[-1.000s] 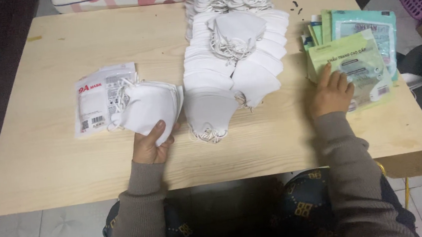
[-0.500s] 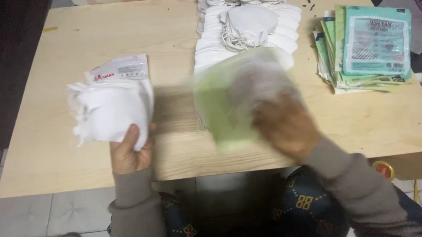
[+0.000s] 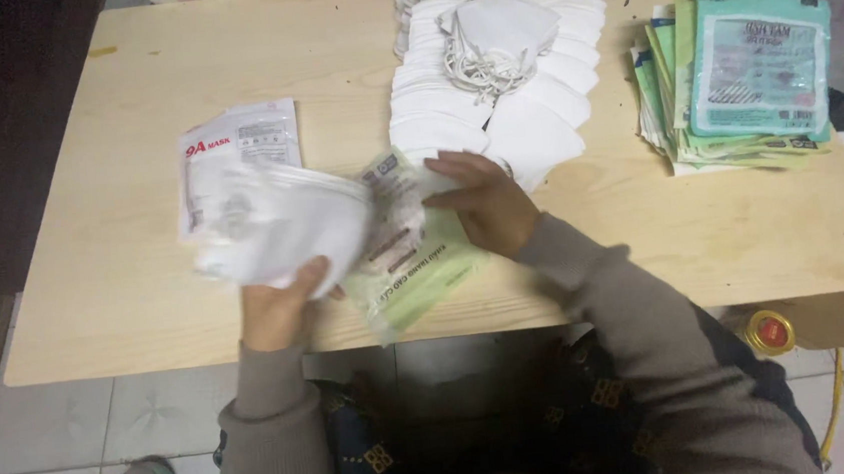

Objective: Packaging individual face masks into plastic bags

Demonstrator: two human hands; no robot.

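Observation:
My left hand grips a bundle of white folded face masks near the table's front edge. My right hand holds a clear and light green plastic pouch, which lies tilted against the right side of the mask bundle. The bundle's edge meets the pouch's mouth; whether any mask is inside I cannot tell. Behind the bundle lies a flat white printed pouch on the wooden table.
A long overlapping pile of white masks runs down the table's middle from the far edge. A stack of green and teal pouches sits at the right. A red-capped bottle stands on the floor at the lower right.
My right hand took a green pouch from the right-hand stack and carried it left to the mask bundle. My left hand kept its grip on the bundle.

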